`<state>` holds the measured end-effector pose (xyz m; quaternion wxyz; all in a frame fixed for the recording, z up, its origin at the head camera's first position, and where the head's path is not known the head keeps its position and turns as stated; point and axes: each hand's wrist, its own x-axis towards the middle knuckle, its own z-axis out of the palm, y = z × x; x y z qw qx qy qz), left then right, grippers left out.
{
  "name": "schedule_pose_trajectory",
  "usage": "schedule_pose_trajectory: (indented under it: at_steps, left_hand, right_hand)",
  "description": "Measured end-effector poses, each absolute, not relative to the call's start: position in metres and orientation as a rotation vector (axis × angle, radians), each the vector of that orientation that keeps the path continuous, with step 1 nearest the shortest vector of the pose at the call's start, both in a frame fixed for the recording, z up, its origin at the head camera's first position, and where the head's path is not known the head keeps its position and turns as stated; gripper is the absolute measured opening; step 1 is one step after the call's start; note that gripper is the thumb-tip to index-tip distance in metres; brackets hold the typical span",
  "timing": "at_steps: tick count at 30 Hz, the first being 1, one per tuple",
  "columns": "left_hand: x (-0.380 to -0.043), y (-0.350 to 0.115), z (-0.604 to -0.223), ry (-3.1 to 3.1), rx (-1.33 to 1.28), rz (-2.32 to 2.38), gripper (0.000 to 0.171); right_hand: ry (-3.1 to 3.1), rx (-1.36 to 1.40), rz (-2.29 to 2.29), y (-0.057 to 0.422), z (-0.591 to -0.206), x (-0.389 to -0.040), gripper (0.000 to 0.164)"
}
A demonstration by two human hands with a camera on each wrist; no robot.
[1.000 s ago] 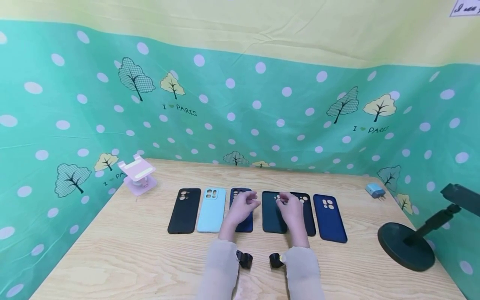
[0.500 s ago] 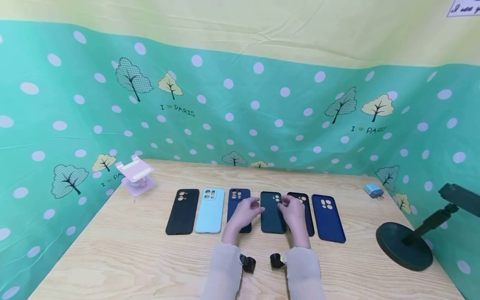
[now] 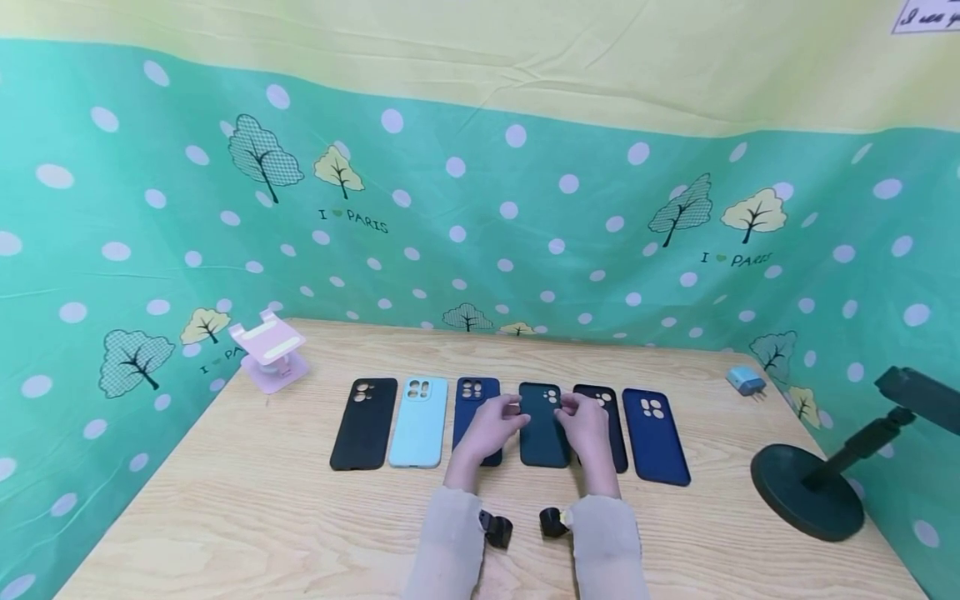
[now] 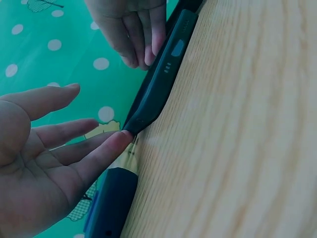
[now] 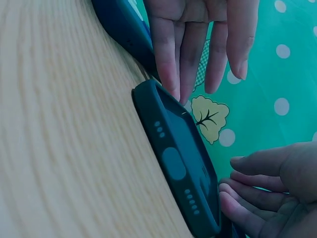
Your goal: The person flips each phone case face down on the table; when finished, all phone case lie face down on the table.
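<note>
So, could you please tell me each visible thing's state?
Pink plate-topped stand, upright
Leftmost black phone case, flat
Pale blue phone case, flat
Left navy phone case, flat, partly covered
Dark green phone case, flat, hollow side up
Right black phone case, flat, partly covered
Rightmost blue phone case, flat
Blue boxy plug, unplugged
Black round-based stand, upright
Left hand, fingers extended
Right hand, fingers extended

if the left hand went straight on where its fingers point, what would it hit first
Probably the dark green phone case; the left hand is right by its left edge, though contact is hard to tell.
</note>
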<state>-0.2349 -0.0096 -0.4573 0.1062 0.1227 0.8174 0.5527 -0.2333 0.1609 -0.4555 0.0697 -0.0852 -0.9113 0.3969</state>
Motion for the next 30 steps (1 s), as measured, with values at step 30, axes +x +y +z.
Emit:
schedule_pose_trajectory:
  at_steps: [30]
  left_hand:
    - [-0.242, -0.016, -0.469, 2.369, 0.277, 1.943, 0.042]
  right_hand:
    - [-2.766, -0.173, 1.285, 0.154, -0.462, -0.238, 0.027]
